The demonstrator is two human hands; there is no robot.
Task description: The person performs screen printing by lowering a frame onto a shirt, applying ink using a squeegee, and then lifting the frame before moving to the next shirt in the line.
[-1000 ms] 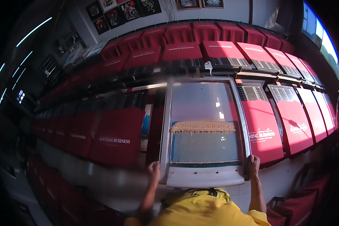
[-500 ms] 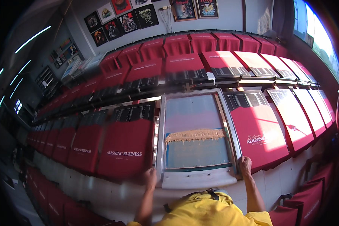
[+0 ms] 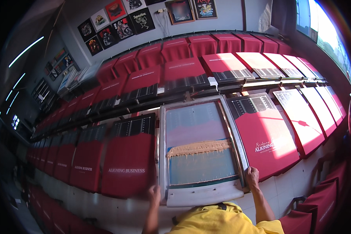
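A silkscreen printing frame (image 3: 164,156) with pale metal sides lies over a red cloth, which shows as pinkish purple through the mesh. Across the blue-grey mesh (image 3: 201,167) runs a thick ridge of tan ink (image 3: 199,148), with thin drips along its near side. My right hand (image 3: 252,177) is closed on the frame's right side, close to the near corner. At the near left corner, my left hand (image 3: 154,193) is closed against the frame's edge; its fingertips are hidden. A whitish flap (image 3: 204,195) spans the frame's near end.
Red cloth pieces on boards stand in rows: a printed one (image 3: 128,160) to the left, another (image 3: 265,136) to the right in sunlight. A dark rail (image 3: 144,107) runs behind the frame. More red cloths (image 3: 308,216) hang behind me at lower right.
The whole view has tilted slightly, so the frame and my hands sit lower in the picture. Both hands stay closed at the frame's sides, and the ink ridge keeps its place on the mesh.
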